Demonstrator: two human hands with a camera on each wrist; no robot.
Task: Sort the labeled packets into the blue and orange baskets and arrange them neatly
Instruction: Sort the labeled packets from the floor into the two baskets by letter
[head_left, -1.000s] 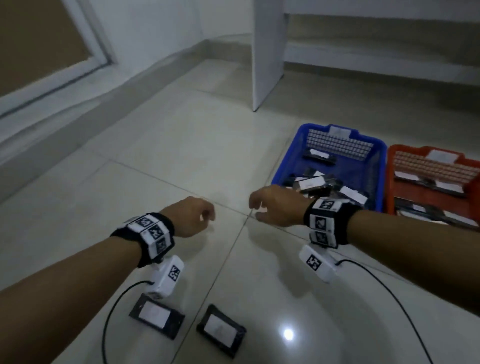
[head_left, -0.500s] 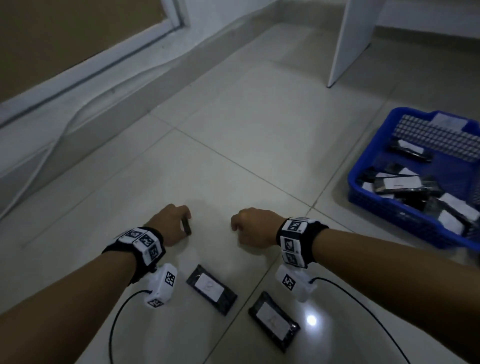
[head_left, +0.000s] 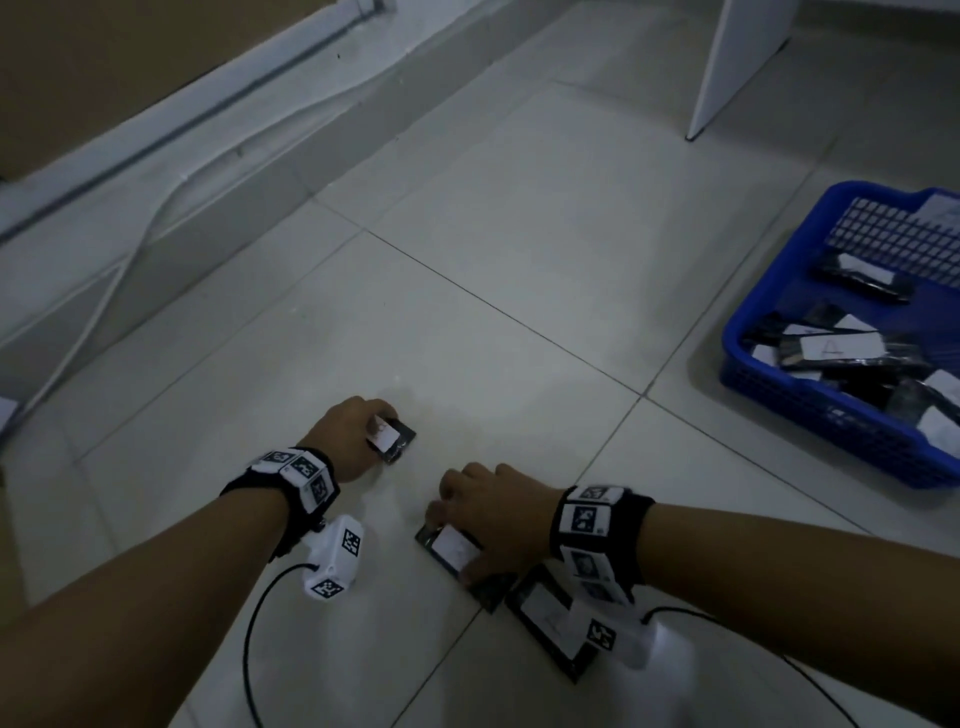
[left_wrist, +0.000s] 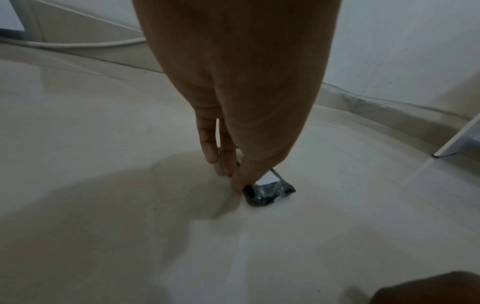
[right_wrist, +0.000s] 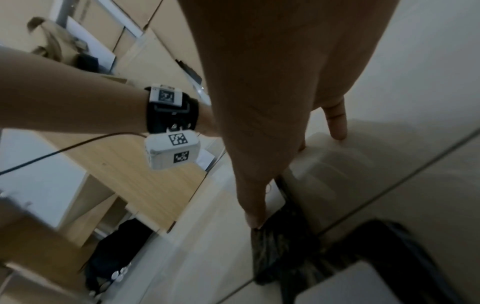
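Three black packets with white labels lie on the tiled floor. My left hand (head_left: 363, 431) pinches the small far one (head_left: 395, 439) between thumb and fingers; the left wrist view shows the fingertips (left_wrist: 235, 185) at the edge of this packet (left_wrist: 270, 190), which rests on the tile. My right hand (head_left: 488, 525) lies over the middle packet (head_left: 452, 548), thumb at its near end and fingers at its far end. In the right wrist view the thumb presses this dark packet (right_wrist: 283, 242). The third packet (head_left: 543, 613) lies beside my right wrist. The blue basket (head_left: 831, 415) holds several packets at the right.
A white cable (head_left: 104, 306) runs along the skirting at the left. A white panel (head_left: 727, 67) stands on the floor at the back right. Light wooden furniture (right_wrist: 145, 181) shows in the right wrist view. Bare tiles lie between my hands and the basket.
The view has swung left and down, and the orange basket has left the picture. My left hand has tipped its packet label-up. My right hand has dropped back onto the middle packet.
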